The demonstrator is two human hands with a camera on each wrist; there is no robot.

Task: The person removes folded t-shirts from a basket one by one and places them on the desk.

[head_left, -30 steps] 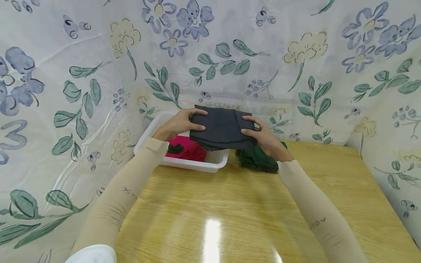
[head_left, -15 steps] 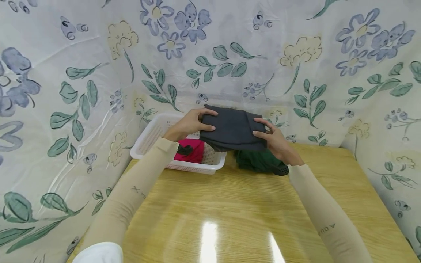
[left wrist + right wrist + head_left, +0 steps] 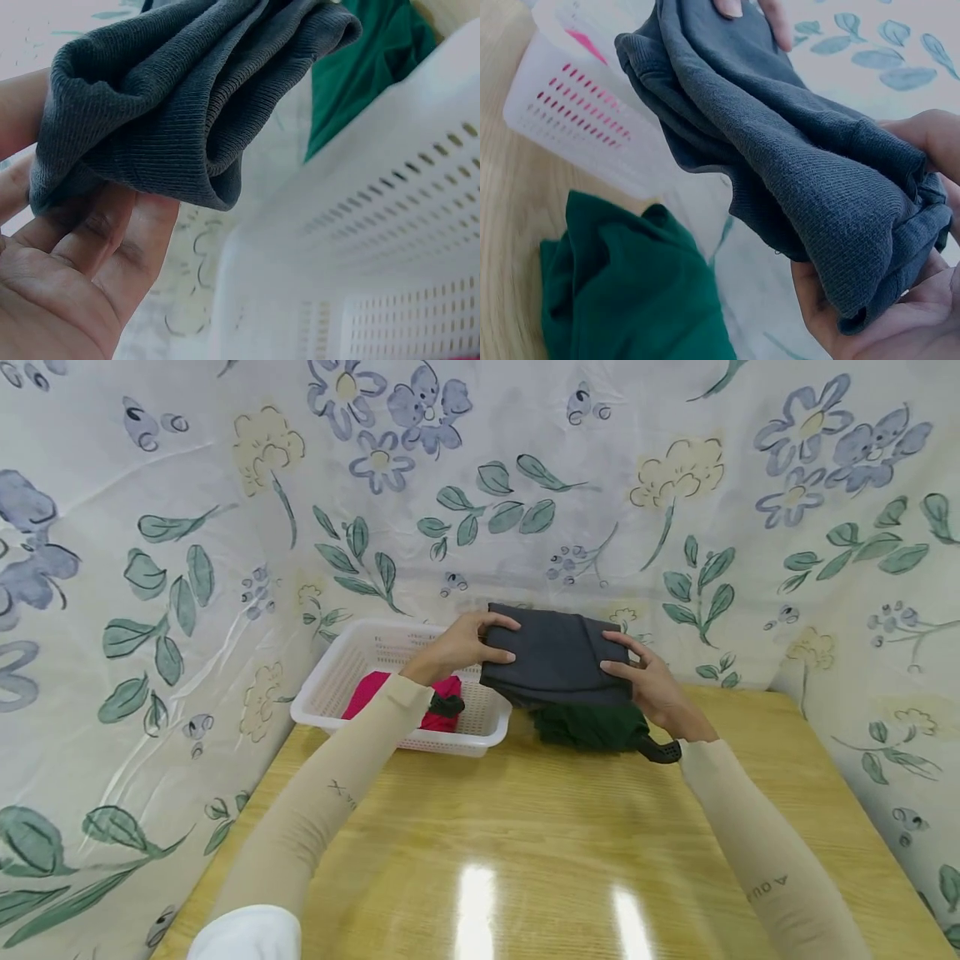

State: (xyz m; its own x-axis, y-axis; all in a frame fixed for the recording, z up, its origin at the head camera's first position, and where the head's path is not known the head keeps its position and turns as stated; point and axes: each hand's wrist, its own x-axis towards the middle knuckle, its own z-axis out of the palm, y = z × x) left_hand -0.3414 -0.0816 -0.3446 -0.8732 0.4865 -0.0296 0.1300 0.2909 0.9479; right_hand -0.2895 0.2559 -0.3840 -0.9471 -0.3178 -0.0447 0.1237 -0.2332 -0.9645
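A folded dark grey garment (image 3: 558,656) is held up level between both hands. My left hand (image 3: 465,647) grips its left end, thumb and fingers on either side of the folds. At the opposite end my right hand (image 3: 652,685) grips it the same way. Ribbed fabric (image 3: 142,112) shows in layered folds in the left wrist view. Below the grey garment, a folded green garment (image 3: 588,727) lies on the table, partly hidden by it. In the right wrist view the green cloth (image 3: 630,285) sits beneath the grey one.
A white perforated plastic basket (image 3: 330,689) stands at the back left with a pink-red garment (image 3: 367,689) inside. The wooden table (image 3: 480,810) reaches back to a floral cloth hanging (image 3: 525,560), which also covers the left and right sides.
Both hands have moved to the right with the grey garment, from over the basket's right end to over the green garment. More of the basket and the pink-red garment shows.
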